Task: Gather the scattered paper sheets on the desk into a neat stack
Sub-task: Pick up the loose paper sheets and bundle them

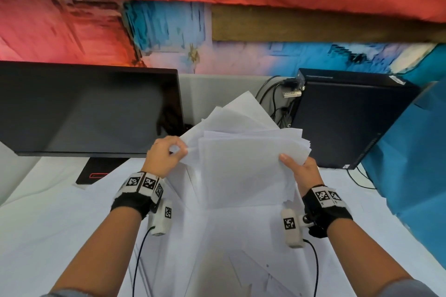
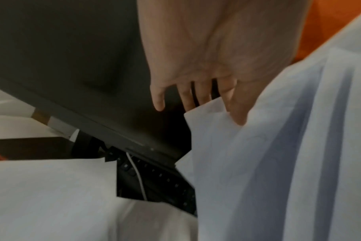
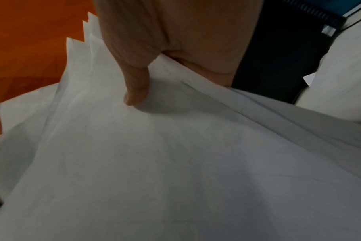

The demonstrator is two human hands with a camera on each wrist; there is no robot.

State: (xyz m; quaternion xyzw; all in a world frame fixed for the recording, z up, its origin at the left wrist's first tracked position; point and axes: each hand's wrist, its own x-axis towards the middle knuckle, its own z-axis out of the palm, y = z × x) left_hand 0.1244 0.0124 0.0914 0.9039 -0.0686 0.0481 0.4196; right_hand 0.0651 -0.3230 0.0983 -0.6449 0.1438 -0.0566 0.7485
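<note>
A loose, fanned bundle of white paper sheets (image 1: 243, 166) is held up above the desk between both hands. My left hand (image 1: 166, 154) pinches the bundle's left edge between thumb and fingers; the left wrist view shows the thumb (image 2: 237, 110) on the sheets (image 2: 278, 163) and the fingers behind them. My right hand (image 1: 299, 169) grips the right edge, its thumb (image 3: 136, 91) pressed on the top sheet (image 3: 175, 163) and its fingers underneath. The sheet edges are uneven and stick out at different angles. More white sheets (image 1: 217, 260) lie flat on the desk below.
A dark monitor (image 1: 84, 108) stands at the left, its stand base (image 1: 96, 171) on the desk. A black computer tower (image 1: 347, 118) with cables stands at the right. A black keyboard (image 2: 161, 182) lies partly under paper. Blue cloth (image 1: 410, 164) hangs at the far right.
</note>
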